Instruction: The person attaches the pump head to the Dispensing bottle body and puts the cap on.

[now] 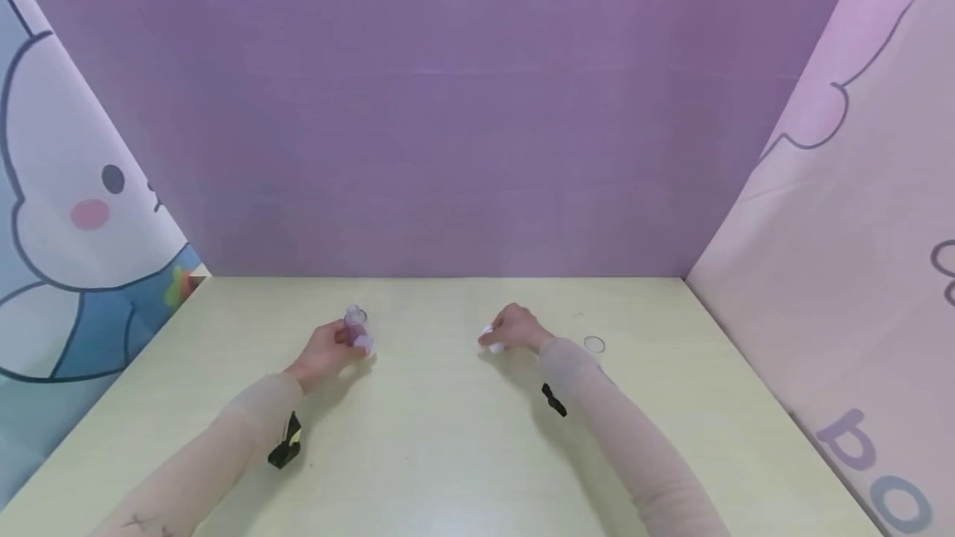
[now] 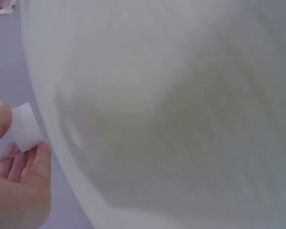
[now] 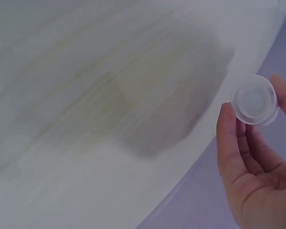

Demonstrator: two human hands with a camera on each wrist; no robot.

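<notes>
My left hand (image 1: 328,355) grips a small clear bottle (image 1: 356,325) with a white end piece (image 1: 363,341) toward me, held above the left part of the table. The left wrist view shows the white piece (image 2: 27,127) between thumb and fingers of the left hand (image 2: 26,191). Further right, my right hand (image 1: 518,328) pinches a small white object (image 1: 496,345). In the right wrist view this is a round translucent cap (image 3: 254,99), its circular face toward the camera, held between thumb and fingers of the right hand (image 3: 262,176). The two hands are well apart.
A thin clear ring (image 1: 594,344) lies on the pale table (image 1: 433,437) to the right of my right hand. A purple panel (image 1: 448,123) stands behind the table, with printed panels at both sides. Black straps hang below both wrists.
</notes>
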